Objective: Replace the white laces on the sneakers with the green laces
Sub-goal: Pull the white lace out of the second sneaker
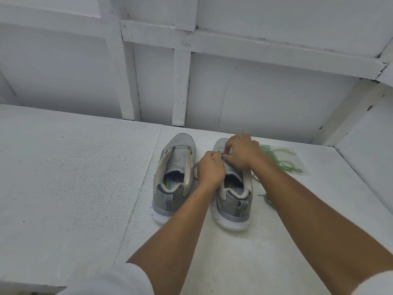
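While L hand (210,169) & R hand (242,150) pinch lace (222,154), white tabletop (74,177) abuts panelled wall (276,92)

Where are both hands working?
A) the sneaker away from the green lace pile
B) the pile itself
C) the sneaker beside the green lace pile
C: the left hand and right hand both pinch a lace over the sneaker beside the green lace pile.

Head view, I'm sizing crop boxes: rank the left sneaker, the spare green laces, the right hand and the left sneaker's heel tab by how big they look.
Largest: the left sneaker.
Next: the spare green laces and the right hand look alike, so I won't rank them.
Smallest: the heel tab.
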